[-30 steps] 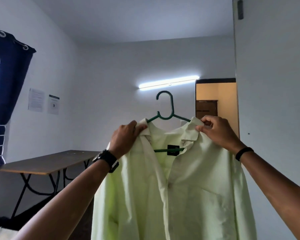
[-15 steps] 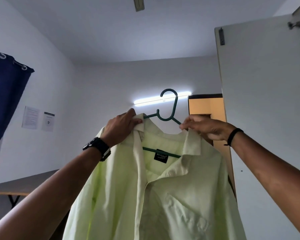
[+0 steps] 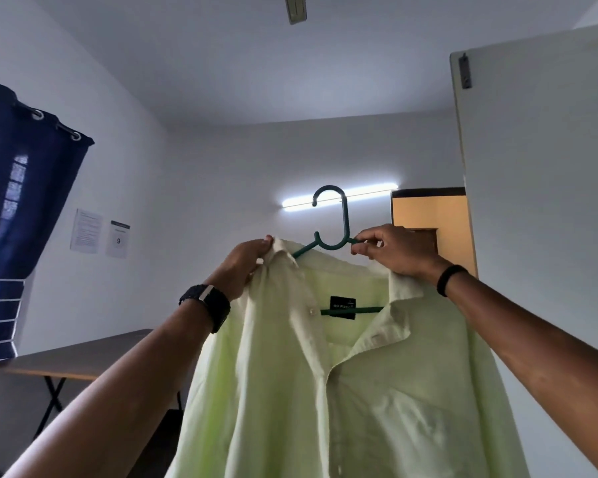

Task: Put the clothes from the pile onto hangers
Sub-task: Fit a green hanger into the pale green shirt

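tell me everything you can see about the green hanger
The green hanger looks like thin dark-green plastic, with an open round hook on top, sloping arms and a straight lower bar. It is held up in the air, upright, inside the pale green shirt. The right hand pinches its right arm; the left hand grips the shirt's collar.
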